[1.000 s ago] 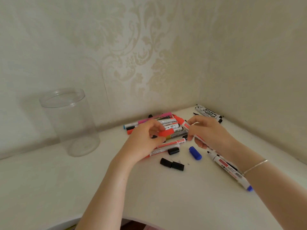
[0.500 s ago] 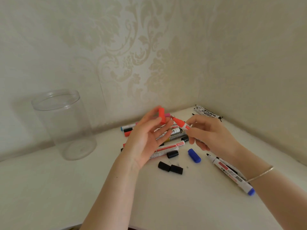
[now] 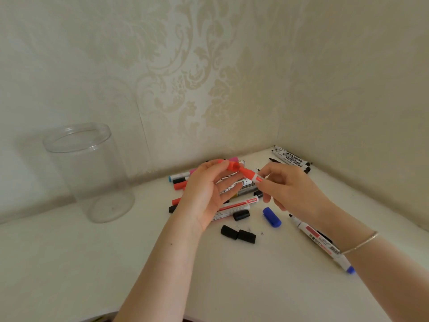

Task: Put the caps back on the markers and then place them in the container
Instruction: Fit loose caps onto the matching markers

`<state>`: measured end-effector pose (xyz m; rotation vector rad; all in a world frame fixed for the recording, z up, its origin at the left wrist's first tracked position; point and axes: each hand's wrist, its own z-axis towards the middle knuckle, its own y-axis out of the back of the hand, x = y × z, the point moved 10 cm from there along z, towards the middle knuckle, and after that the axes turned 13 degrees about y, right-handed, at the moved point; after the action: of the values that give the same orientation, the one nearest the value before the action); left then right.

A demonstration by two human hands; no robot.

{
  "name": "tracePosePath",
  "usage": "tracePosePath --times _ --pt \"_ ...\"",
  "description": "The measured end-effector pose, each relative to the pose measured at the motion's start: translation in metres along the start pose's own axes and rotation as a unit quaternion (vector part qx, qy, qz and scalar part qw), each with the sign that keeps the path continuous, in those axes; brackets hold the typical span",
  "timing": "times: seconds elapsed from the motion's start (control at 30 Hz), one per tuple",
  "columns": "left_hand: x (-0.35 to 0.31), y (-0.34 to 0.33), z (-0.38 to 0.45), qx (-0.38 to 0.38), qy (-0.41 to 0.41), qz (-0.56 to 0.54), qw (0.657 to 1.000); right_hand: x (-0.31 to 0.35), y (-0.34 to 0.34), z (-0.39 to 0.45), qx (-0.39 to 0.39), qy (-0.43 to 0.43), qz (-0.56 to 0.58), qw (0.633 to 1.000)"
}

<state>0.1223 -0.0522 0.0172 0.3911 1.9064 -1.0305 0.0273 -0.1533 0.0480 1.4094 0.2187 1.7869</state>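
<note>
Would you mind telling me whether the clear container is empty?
Empty: the container stands upright and its bare bottom shows through the clear wall; no markers are inside.

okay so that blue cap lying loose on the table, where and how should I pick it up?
Pinch the blue cap across its long sides from above, at mid-length. It lies flat on the table, clear of the black caps, so both flanks look free for the fingers.
</note>
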Motion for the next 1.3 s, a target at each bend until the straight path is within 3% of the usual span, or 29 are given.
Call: tracePosePath --times 0.2,0.57,0.67,0.9,1.13,1.3 --pt "-0.015 0.009 -0.008 -0.109 -0.071 0.147 0.981 -0.002 0.001 0.0 0.007 0.01 -0.101 0.995" --pt "-0.013 0.003 -0.005 -0.08 -0.032 0.222 0.971 0.024 0.002 -0.005 0.001 0.084 -0.167 0.982" --pt "-0.013 0.001 -0.003 -0.11 -0.036 0.279 0.953 0.033 -0.003 -0.007 -0.012 0.112 -0.155 0.981" --pt "-0.019 -0.007 -0.001 -0.161 -0.091 0.251 0.95 0.038 -0.005 -0.003 -0.04 0.104 -0.177 0.978" --pt "0.0 -0.009 0.008 -0.13 -0.061 0.215 0.966 0.028 0.002 0.0 -0.016 0.053 -0.235 0.97" --pt "0.001 -0.007 0.012 -0.074 -0.05 0.321 0.943 0.005 0.001 -0.002 0.016 0.011 -0.182 0.983"
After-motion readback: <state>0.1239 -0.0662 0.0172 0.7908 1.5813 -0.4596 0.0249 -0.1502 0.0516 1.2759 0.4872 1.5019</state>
